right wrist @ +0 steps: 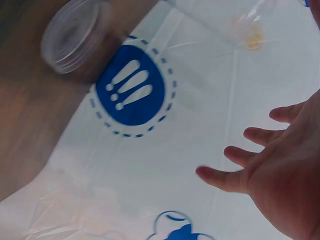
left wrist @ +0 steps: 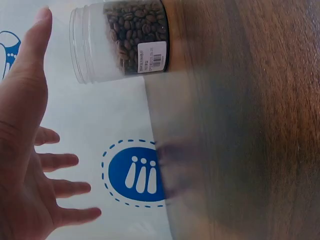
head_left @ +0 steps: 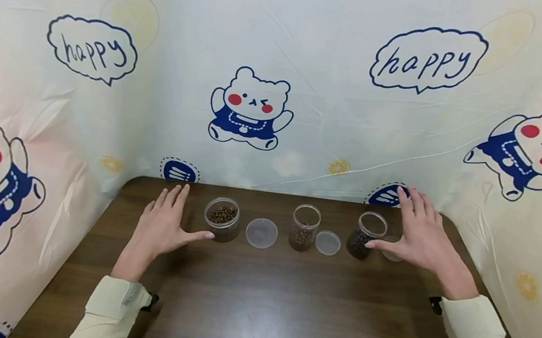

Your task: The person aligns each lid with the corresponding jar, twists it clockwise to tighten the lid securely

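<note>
My left hand (head_left: 159, 229), fingers spread, hovers beside the left clear jar (head_left: 222, 227) of coffee beans, its thumb overlapping the jar's side in the head view. In the left wrist view that lidless jar (left wrist: 92, 42) bears a white barcode label (left wrist: 151, 56), and the hand (left wrist: 22, 165) is apart from it with an empty palm. My right hand (head_left: 421, 239), likewise spread, is over a clear lid (head_left: 391, 255) that it partly hides. Its thumb overlaps the right jar (head_left: 359, 243) of dark beans. The right wrist view shows a clear round lid (right wrist: 72, 35) away from the hand (right wrist: 280, 175).
Between the outer jars, a narrower open jar (head_left: 302, 234) holds some beans. Two clear lids lie flat on the brown table (head_left: 256, 301), a larger lid (head_left: 261, 233) and a smaller lid (head_left: 328, 243). A printed cloth (head_left: 315, 129) hangs along the back and sides.
</note>
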`<state>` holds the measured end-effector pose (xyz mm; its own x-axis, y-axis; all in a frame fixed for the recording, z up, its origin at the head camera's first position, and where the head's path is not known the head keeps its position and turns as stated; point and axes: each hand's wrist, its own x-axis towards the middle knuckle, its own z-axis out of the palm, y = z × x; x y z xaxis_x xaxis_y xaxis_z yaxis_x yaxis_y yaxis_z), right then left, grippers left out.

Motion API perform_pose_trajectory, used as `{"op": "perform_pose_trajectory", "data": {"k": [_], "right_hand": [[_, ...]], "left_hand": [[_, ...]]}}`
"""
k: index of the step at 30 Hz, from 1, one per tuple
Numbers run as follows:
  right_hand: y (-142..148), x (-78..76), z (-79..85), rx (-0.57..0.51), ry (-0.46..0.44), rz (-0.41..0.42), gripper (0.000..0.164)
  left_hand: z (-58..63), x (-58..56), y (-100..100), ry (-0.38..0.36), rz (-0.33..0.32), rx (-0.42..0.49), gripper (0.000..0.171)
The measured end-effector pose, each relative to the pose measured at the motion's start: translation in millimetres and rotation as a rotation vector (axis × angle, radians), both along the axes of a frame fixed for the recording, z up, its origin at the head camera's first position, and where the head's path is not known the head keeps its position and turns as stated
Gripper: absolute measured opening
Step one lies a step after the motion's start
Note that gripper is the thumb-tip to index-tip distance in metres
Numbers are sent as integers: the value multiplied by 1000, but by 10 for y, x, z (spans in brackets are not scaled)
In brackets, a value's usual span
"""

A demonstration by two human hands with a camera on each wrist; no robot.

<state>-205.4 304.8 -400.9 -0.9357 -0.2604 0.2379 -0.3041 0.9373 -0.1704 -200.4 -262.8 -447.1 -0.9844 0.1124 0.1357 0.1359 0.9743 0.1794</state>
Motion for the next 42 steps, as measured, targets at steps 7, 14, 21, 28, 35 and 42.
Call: {"op": "perform_pose_trajectory", "data": {"k": [7, 14, 21, 28, 35, 42], "right_hand": [[-204, 75, 115, 0, 110, 76, 136], [-440, 109, 170, -37, 293, 234, 132], [-687, 130, 192, -43, 319, 281, 130], [-945, 128, 216, -60, 321, 341, 131], [-1197, 145, 228, -58, 249, 352, 124], [-1430, 162, 170, -95, 205, 385, 113]], "left_hand": [[-10, 18, 60, 30, -31, 81, 135], [-83, 26, 98, -57, -15, 198, 133], [-193, 29, 144, -89, 4, 281, 137], [-277, -4, 234, -99, 10, 350, 139], [-353, -45, 311, -111, 23, 425, 137], [-461, -91, 347, -95, 32, 477, 135]]}}
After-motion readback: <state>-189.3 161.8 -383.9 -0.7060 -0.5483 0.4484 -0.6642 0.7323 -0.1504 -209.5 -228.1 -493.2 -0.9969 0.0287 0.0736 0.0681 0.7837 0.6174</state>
